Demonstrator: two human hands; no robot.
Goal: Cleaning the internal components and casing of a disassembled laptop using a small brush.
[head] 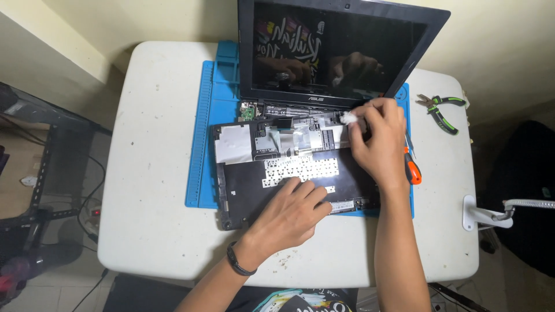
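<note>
A: Right, where's the laptop base [289, 167]?
B: Flipped panel, lying on the blue mat [202, 144], just in front of the dark screen [335, 49].
A: Left hand [286, 216]?
B: Flat, fingers spread, pressing on the panel's lower edge. Holds nothing.
A: Right hand [378, 141]?
B: Fingers pinched on a small white wad [348, 118] at the panel's top right corner, near the hinge.
A: Tools?
B: Orange-handled screwdriver [411, 167] just beside the right wrist. Green-handled pliers [442, 110] well apart, on the white table [150, 190].

Screen: the laptop screen [338, 49] stands upright at the table's far edge, a dark, switched-off, glossy rectangle in a black frame.
Label: a small white rectangular sticker [342, 205] lies on the black panel's near edge, beside the left hand [289, 216].
</note>
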